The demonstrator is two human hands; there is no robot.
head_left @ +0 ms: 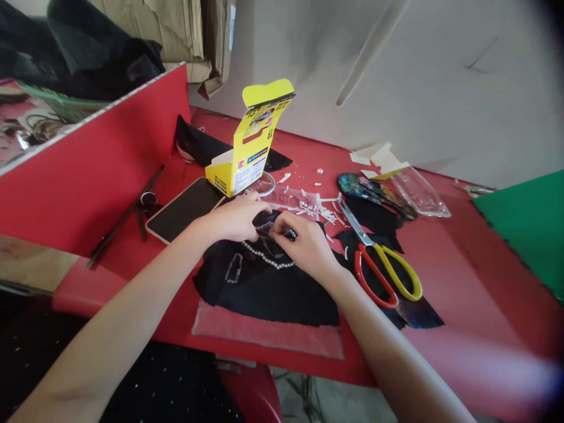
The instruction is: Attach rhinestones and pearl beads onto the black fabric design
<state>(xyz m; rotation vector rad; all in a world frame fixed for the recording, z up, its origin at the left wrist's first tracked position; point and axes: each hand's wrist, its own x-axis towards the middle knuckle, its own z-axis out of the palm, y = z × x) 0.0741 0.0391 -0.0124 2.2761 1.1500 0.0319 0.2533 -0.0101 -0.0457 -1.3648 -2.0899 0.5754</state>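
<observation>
A black cloth (268,294) lies on the red tabletop, with a curved chain of small pearl-like beads (264,257) and a clear outlined shape (234,268) on it. My left hand (238,217) rests at the cloth's upper part, thumb and index finger apart on either side of the beadwork. Close beside it, my right hand (306,239) pinches thumb and fingertips together over the beads; what is between them is too small to make out. A small dark shiny piece (291,235) shows against the right hand's curled fingers.
Scissors (368,244) with red and yellow handles lie open at right on black scraps. A yellow box (247,158) stands behind my hands, near a dark phone-like slab (185,208). White snippets (326,211) and a plastic blister pack (420,191) lie farther back. A red partition (101,158) borders the left.
</observation>
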